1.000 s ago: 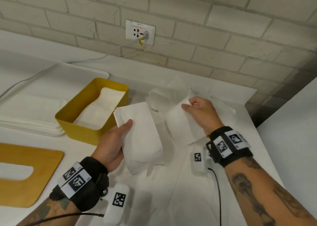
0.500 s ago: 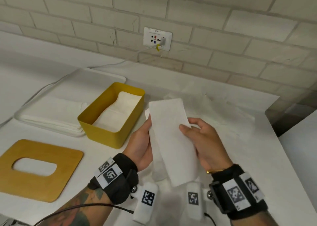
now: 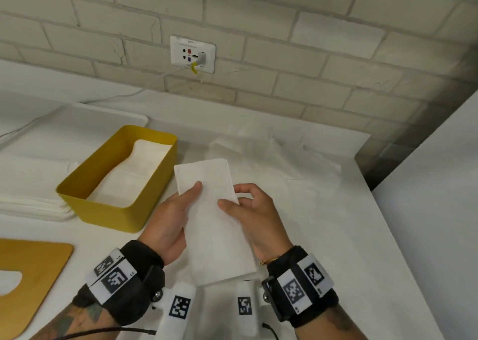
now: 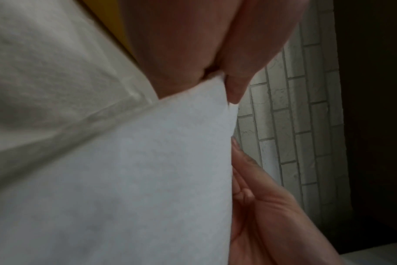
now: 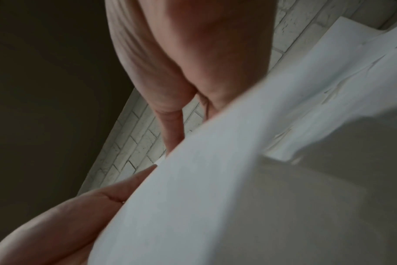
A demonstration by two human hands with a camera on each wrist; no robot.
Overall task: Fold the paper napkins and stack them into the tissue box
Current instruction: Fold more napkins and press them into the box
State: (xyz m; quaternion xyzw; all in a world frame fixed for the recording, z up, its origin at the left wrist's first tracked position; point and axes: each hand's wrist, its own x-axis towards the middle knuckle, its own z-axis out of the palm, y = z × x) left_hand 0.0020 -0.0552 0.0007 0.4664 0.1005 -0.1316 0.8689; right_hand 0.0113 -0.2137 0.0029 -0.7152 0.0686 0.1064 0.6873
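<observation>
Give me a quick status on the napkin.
Both hands, left and right, hold folded napkin aloft. Yellow tissue box open, partly filled. Path clear.

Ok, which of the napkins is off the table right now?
The folded napkin, a narrow strip held up between the left hand and right hand. The others lie in the yellow tissue box or spread on the table.

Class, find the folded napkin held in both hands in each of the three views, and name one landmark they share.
Head: folded napkin at centre, between the left hand and right hand.
Left wrist: fills the lower middle, under the thumb.
Right wrist: runs diagonally across the lower right.
Shared landmark: brick wall.
</observation>
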